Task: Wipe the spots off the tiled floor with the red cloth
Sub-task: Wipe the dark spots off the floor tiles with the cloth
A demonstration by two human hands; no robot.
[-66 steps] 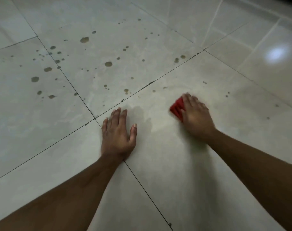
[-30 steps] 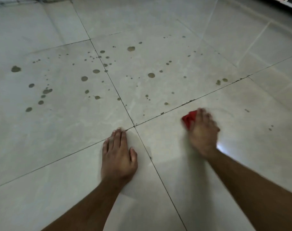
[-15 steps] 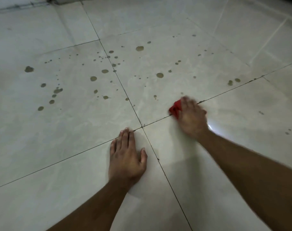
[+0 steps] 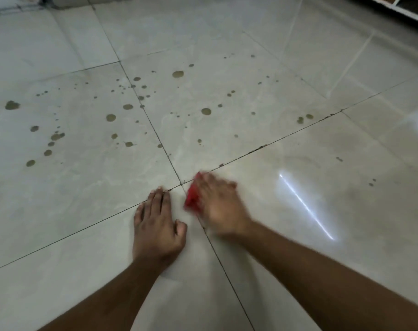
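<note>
Red cloth (image 4: 192,198) slid nearer left hand (image 4: 156,223) — blurred.

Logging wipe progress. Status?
Left hand flat on floor. Right hand presses red cloth, blurred. Brown spots remain beyond. Nothing in the way.

Dim light, tile glare, motion blur

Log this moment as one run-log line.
left hand: flat on tiled floor | right hand: presses red cloth, blurred | spots: remain
</note>
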